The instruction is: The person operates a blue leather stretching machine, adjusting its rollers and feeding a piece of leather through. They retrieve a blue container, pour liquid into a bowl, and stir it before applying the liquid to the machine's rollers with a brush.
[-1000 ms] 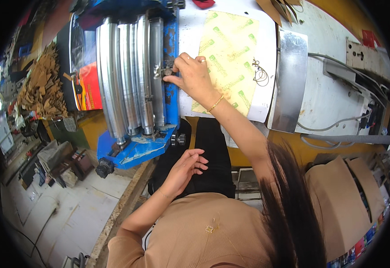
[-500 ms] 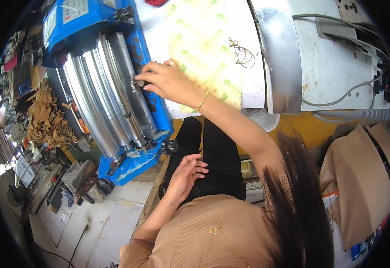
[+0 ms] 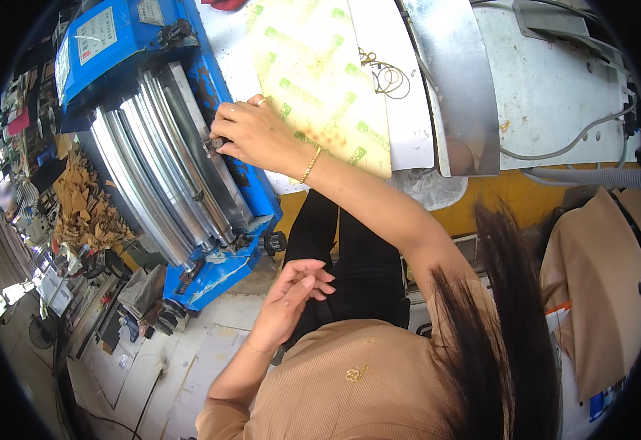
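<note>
My right hand (image 3: pixel 260 138) reaches across to a blue machine (image 3: pixel 214 81) with several shiny metal rollers (image 3: pixel 160 172). Thumb and fingertips close round a small dark metal knob (image 3: pixel 219 142) at the edge of the roller bed, and the fingers partly cover it. My left hand (image 3: pixel 291 299) hangs over my lap with relaxed, slightly bent fingers that stand apart. Nothing is in it.
Right of the machine, a yellow sheet with green print (image 3: pixel 320 95) lies on the white table. A coil of thin cord (image 3: pixel 390 79) rests beside it. Farther right is a metal plate (image 3: pixel 458 88). A black knob (image 3: pixel 274 243) projects from the machine's near end.
The whole view has shifted a little, moving the machine slightly left in the picture. My right hand stays at the small knob with its fingers turned a little. My left hand's thumb has shifted.
</note>
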`<state>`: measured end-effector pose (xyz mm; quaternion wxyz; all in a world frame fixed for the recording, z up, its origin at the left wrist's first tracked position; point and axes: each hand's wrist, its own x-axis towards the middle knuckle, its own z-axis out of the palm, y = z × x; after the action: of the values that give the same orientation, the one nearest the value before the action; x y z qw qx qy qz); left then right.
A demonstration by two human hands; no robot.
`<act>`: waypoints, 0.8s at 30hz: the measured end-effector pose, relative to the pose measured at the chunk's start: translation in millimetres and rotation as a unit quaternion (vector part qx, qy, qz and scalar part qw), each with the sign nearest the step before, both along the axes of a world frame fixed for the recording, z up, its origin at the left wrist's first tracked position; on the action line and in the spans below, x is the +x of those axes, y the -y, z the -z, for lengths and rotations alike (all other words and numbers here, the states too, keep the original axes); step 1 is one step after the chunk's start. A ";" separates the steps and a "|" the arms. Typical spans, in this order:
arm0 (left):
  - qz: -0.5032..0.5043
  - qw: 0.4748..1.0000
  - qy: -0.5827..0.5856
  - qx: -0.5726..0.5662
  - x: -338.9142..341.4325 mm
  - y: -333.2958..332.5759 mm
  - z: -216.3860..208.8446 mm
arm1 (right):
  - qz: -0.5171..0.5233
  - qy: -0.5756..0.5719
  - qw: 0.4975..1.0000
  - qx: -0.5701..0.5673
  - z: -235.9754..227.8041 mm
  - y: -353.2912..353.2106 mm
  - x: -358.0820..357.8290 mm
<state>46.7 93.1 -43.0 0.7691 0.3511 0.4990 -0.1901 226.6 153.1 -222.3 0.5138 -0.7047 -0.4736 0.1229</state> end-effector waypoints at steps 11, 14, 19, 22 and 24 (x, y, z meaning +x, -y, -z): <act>0.100 0.984 0.039 0.145 24.9 -40.2 -39.5 | -0.015 -0.018 1.000 0.006 -0.2 1.2 0.7; 0.106 0.987 0.021 0.116 24.2 -34.3 -36.9 | 0.000 -0.037 0.999 0.011 1.7 0.8 2.2; 0.105 0.990 0.027 0.086 22.2 -27.7 -31.8 | -0.018 -0.025 0.999 0.026 2.8 2.3 3.4; 0.109 0.990 0.016 0.092 21.5 -27.6 -31.7 | -0.017 -0.047 0.999 0.008 1.4 -0.4 4.2; 0.108 0.990 0.006 0.095 21.3 -28.8 -32.7 | -0.007 -0.054 0.998 0.013 0.8 -1.0 5.2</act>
<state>67.9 121.9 -10.4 0.7103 0.4757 0.4692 -0.2214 231.8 154.0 -223.1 0.5473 -0.6868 -0.4514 0.1583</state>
